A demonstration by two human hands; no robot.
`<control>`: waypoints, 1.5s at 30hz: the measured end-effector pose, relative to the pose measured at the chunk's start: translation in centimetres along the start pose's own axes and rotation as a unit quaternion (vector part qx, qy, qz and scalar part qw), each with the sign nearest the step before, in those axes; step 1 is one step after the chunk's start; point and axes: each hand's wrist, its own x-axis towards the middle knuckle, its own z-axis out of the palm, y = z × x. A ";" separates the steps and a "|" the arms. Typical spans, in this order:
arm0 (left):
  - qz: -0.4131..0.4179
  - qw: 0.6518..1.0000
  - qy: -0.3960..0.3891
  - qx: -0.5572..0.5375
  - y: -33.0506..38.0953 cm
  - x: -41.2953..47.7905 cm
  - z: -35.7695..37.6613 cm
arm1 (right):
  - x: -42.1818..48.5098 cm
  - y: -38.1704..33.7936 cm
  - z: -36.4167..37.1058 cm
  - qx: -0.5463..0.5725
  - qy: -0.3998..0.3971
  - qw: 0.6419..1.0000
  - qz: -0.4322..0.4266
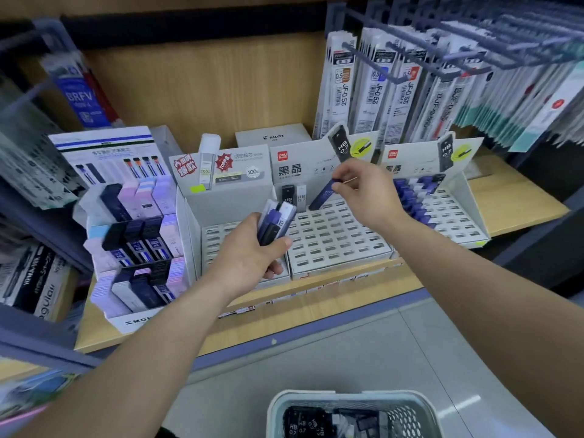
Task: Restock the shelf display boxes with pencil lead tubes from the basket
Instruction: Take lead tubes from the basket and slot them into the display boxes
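Wide shelf (518,210), and on it the middle box (335,245), its slotted tray nearly bare, with just two tubes (292,194) standing at the back. Down below sits the basket (347,396), more stock inside. The left hand (249,251) clasps a bundle (276,221) over the box's left edge. The right hand (369,188) pinches one blue tube (322,196) by its top end, tilted, foot just above the back row. These look light, stiff, slick plastic, so fingertips near the cap should steer the foot straight into a slot.
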 end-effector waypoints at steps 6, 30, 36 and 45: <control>-0.004 0.999 -0.014 -0.031 -0.4 0.1 -0.4 | 0.5 -0.1 0.2 -0.049 -0.023 0.997 -0.046; 0.031 0.997 -0.057 -0.047 0.1 -0.9 0.6 | -5.6 -5.9 0.7 0.197 -0.121 0.968 0.095; 0.028 0.996 -0.064 -0.058 -0.4 -0.6 0.4 | -5.6 -5.7 0.1 0.220 -0.085 0.961 0.142; 0.005 0.998 -0.038 -0.050 -1.2 -0.2 -0.4 | -3.4 -3.9 -0.7 0.276 0.046 0.954 0.110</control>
